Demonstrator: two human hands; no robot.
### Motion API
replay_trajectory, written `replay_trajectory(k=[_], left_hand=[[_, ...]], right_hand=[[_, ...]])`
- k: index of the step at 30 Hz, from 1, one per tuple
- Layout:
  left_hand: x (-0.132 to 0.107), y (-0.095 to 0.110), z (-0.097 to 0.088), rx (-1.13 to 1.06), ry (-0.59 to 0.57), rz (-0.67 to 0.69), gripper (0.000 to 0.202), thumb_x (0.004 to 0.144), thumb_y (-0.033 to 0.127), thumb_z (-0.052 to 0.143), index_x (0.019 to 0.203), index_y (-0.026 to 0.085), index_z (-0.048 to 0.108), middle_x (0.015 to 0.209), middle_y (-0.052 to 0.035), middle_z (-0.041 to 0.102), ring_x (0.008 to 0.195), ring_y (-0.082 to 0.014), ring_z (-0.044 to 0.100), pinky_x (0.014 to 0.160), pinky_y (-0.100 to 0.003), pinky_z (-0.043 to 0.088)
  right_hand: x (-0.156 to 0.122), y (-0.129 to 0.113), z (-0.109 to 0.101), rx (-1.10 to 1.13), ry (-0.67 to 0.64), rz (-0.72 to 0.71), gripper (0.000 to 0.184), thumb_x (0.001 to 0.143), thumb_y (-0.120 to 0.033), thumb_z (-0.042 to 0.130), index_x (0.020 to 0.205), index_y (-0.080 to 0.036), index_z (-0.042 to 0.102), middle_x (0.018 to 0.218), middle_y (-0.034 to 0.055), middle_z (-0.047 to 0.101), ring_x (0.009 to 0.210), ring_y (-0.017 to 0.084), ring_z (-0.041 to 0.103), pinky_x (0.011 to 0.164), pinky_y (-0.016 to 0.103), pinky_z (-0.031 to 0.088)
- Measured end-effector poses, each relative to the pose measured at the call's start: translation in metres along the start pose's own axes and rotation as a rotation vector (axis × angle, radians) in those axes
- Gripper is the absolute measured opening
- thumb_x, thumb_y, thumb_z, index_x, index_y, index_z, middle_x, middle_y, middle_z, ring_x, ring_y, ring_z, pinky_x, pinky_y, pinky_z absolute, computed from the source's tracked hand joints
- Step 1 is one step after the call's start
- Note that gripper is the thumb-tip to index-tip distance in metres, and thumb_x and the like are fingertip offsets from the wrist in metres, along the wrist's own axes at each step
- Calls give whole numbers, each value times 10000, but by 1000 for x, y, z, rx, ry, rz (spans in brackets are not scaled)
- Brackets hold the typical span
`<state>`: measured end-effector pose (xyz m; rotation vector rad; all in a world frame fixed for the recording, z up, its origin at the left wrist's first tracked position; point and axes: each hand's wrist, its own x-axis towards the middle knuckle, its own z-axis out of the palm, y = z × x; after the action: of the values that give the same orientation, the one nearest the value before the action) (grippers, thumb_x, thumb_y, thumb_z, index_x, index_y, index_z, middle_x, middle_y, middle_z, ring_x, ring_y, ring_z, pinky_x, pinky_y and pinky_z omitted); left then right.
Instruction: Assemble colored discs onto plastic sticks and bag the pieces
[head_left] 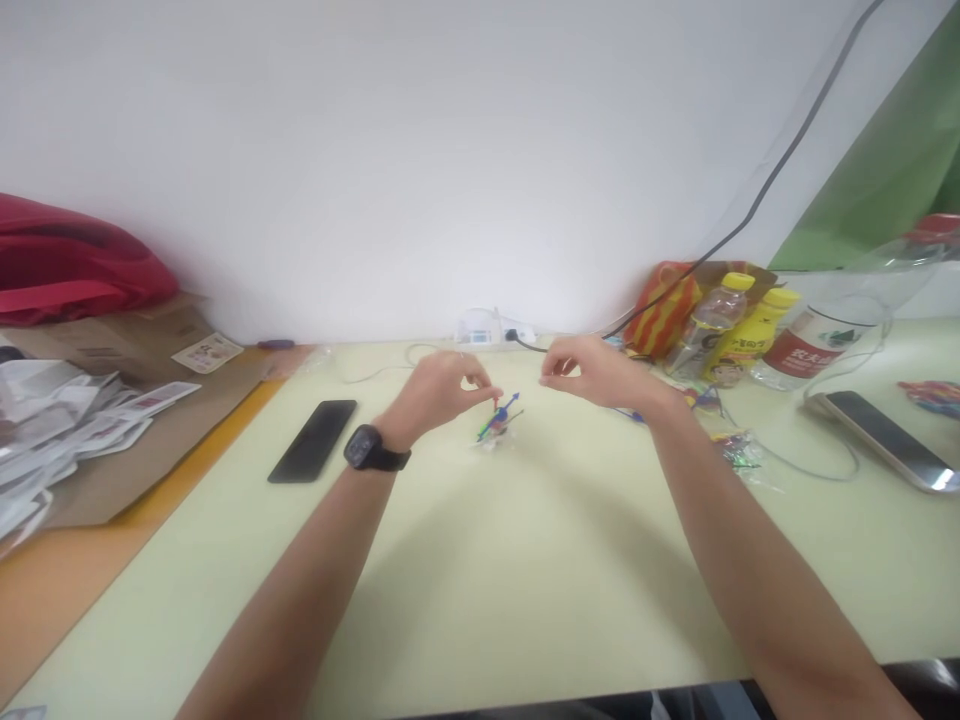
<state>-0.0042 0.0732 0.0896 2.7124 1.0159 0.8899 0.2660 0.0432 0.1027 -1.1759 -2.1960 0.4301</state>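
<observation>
My left hand (444,388), with a black watch on its wrist, hovers over the pale green table (525,560) with its fingers pinched on the top of a small bundle of coloured sticks (498,417), blue, green and red, which touches the table. My right hand (592,372) is a little to the right of it, fingers curled into a pinch near the table's far side. Whatever that pinch holds is too small to make out.
A black phone (313,440) lies left of my left hand. A second phone (889,438) lies at the right, with thin cables. Yellow-capped bottles (739,335), a clear bottle (832,335), a striped packet (664,305) and a power strip (491,330) stand along the wall. Papers and cardboard (82,420) are at the left.
</observation>
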Motion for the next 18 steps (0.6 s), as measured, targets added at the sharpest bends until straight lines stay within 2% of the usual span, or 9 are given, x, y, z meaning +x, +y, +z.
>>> replay_trajectory(k=[3,7,9,12,14,18], left_hand=[[-1,-3,-1,-67,23,-23,241,890,437,727,775,232,776,791,-19,757,740,-191,664,701,-315,463],[1,-1,1,-133,42,31,223,905,431,715,806,244,784,860,-20,773,827,-203,681,789,-328,482],[1,-1,3,-151,-56,49,182,901,408,721,832,255,792,876,-14,776,825,-199,685,763,-317,482],[0,-2,5,-175,-162,37,149,921,357,693,873,264,799,889,-11,779,806,-189,686,728,-304,485],[0,-3,4,-181,-107,18,158,931,340,675,875,259,798,899,-16,780,829,-192,690,752,-310,495],[3,0,-3,-200,62,17,157,923,346,685,872,249,797,897,-26,781,837,-193,697,780,-325,515]], right_hand=[[5,6,11,24,15,-1,128,907,-332,652,953,-223,699,1030,69,732,874,223,691,795,367,562],[7,9,19,116,84,-60,355,905,-372,661,1248,-294,616,1330,62,640,1054,240,676,877,398,574],[6,11,20,148,20,-59,379,899,-387,671,1263,-309,605,1348,50,634,1096,248,669,904,410,571],[4,13,21,138,-139,-41,299,885,-414,687,1158,-293,666,1235,45,696,1097,261,670,922,428,565],[4,14,22,121,-144,-30,278,887,-410,682,1136,-285,673,1213,52,705,1084,262,671,928,439,561],[7,14,21,153,58,0,372,905,-415,664,1244,-284,585,1300,78,657,1053,247,678,913,442,570]])
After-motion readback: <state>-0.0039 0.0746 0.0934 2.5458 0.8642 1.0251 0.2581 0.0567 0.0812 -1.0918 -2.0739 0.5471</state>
